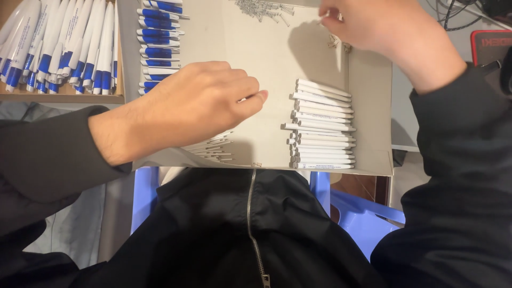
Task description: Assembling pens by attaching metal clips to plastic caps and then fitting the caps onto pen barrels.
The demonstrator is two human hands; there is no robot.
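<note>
pinching thin metal springs (265, 9), right hand (373, 26) hovers over smooth white barrels (321, 125).

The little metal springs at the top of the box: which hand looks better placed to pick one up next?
The right hand, probably. Its fingers pinch right beside the springs, while the left hand hovers lower, over the thin refills near the white pen barrels.

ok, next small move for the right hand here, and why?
Probably lift the right hand back from the spring pile toward the left hand. Its fingertips are pinched near the loose springs at the far edge of the cardboard tray, and the left hand seems to hold a small white part over the tray's middle, though what it grips is mostly hidden.
</note>
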